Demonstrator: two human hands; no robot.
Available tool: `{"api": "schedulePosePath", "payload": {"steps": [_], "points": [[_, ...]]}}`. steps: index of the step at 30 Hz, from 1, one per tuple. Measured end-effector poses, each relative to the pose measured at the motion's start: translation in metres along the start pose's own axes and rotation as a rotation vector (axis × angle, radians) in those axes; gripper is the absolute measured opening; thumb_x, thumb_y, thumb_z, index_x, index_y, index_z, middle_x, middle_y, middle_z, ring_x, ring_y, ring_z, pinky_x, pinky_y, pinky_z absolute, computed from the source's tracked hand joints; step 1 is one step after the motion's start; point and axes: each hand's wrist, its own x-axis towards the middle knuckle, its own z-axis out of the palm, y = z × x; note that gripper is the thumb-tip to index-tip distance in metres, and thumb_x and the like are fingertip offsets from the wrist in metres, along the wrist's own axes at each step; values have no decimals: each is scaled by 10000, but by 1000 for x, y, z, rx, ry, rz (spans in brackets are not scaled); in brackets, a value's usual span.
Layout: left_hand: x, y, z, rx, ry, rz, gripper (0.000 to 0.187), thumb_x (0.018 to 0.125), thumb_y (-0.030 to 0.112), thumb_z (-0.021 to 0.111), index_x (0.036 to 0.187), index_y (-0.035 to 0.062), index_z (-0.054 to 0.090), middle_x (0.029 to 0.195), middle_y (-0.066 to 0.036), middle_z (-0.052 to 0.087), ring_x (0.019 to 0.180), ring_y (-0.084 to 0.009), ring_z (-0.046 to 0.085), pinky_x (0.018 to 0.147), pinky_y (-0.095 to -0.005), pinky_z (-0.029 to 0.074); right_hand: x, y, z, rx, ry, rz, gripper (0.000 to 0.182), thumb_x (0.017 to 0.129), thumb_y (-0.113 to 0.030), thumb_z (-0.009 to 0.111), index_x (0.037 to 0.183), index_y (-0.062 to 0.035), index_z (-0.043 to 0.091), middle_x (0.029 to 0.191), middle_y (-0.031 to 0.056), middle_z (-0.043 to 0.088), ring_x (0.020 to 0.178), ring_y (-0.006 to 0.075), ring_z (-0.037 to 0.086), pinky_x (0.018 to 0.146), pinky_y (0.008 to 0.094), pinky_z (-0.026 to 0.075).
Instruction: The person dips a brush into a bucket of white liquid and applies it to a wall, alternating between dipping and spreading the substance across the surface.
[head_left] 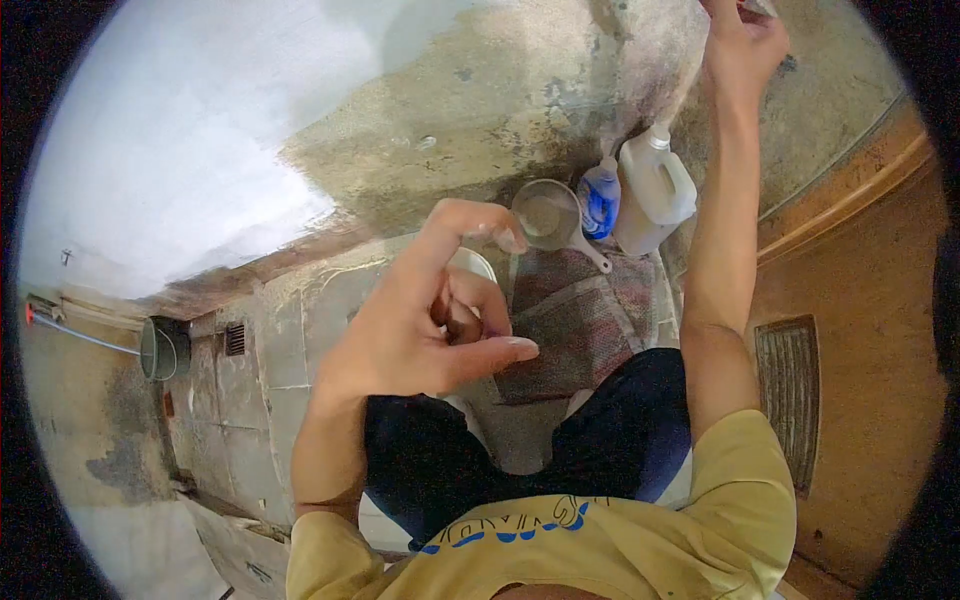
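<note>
Apparently bare, the left hand (430, 310) has thumb and forefinger parted, the other fingers curled; the right hand's (745, 50) grip, cut by the view's top edge, I cannot tell. Beyond the left fingertips, the dipper (547, 215) lies at the mat's (570, 310) far edge, beside the bottle (600, 203); the jug (655, 195) stands near its far right corner.

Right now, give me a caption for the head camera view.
Left hand curled, right hand at the picture's top edge, bottle and jug between the arms.
</note>
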Motion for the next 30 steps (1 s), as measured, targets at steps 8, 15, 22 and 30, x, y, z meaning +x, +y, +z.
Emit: {"api": "schedulePosePath", "payload": {"steps": [8, 15, 22, 30], "points": [[14, -27, -6, -77, 50, -38, 668, 752, -87, 756, 1232, 104, 332, 629, -87, 631, 525, -86, 588, 431, -217, 366, -13, -8, 5, -86, -476, 104, 116, 867, -52, 655, 850, 53, 702, 827, 75, 682, 699, 129, 629, 645, 254, 516], [16, -22, 8, 545, 194, 206, 494, 784, 37, 782, 1149, 70, 450, 636, -73, 624, 508, -120, 597, 472, -249, 453, -45, -23, 40, -317, -1058, 51, 141, 885, -131, 649, 928, 0, 679, 784, 116, 669, 640, 185, 623, 605, 322, 510], [4, 21, 26, 609, 87, 540, 284, 689, 50, 830, 694, 66, 547, 637, -42, 614, 451, -121, 559, 440, -251, 419, -98, -36, 60, -339, -1401, -326, 162, 864, -223, 644, 915, -72, 672, 741, 143, 624, 748, 320, 628, 719, 423, 485], [-36, 65, 82, 285, 195, 357, 224, 660, 142, 775, 591, 48, 584, 653, -47, 594, 392, -110, 487, 365, -262, 344, -109, -33, 80, -187, -1706, -112, 227, 840, -132, 595, 685, 31, 563, 627, 159, 544, 573, 256, 557, 588, 368, 456]]}}
